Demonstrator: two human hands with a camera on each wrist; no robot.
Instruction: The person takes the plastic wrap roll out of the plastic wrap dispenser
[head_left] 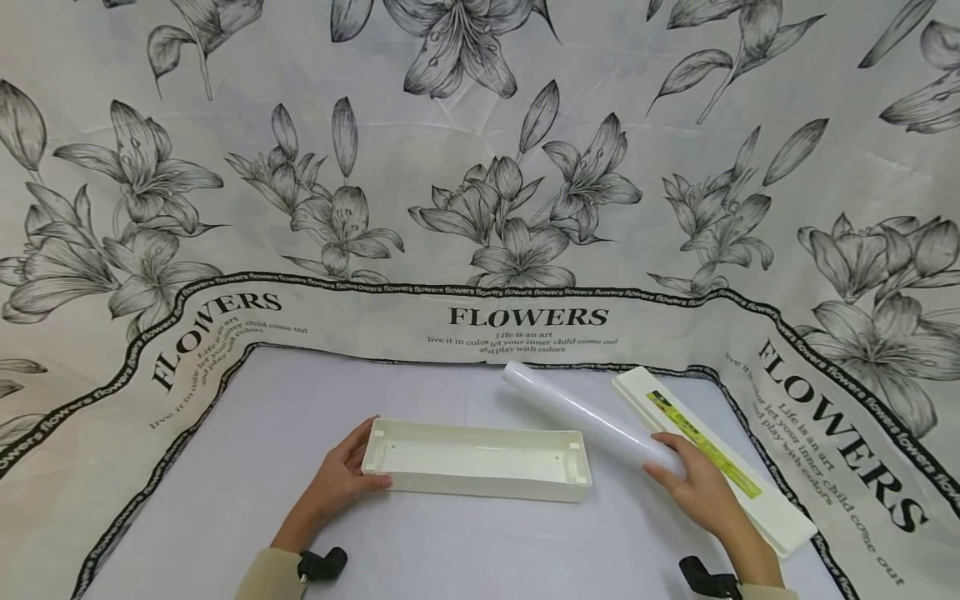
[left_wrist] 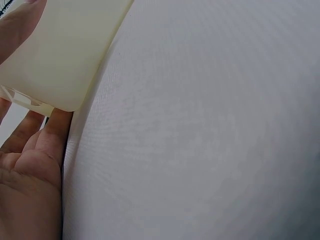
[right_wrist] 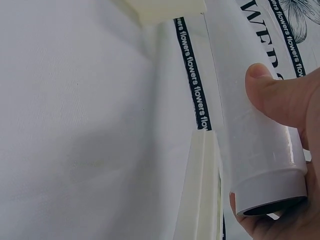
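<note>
A long cream plastic box [head_left: 480, 485] lies open side up on the white table, its inside bare. My left hand [head_left: 339, 477] grips its left end, thumb on the front wall and fingers behind. In the left wrist view, the box's rounded corner [left_wrist: 65, 60] sits between thumb and fingers. My right hand [head_left: 701, 485] holds the near end of a roll of cling film [head_left: 573, 407], which slants up and left, right of the box. The right wrist view shows the roll's [right_wrist: 250, 130] hollow core, with the thumb across the film.
Just right of the roll lies a long cream lid [head_left: 776, 527] with a yellow-green label [head_left: 705, 446], partly behind my right hand and wrist. A floral printed cloth [head_left: 525, 325] with a black border rises around the back and sides of the table [head_left: 450, 550].
</note>
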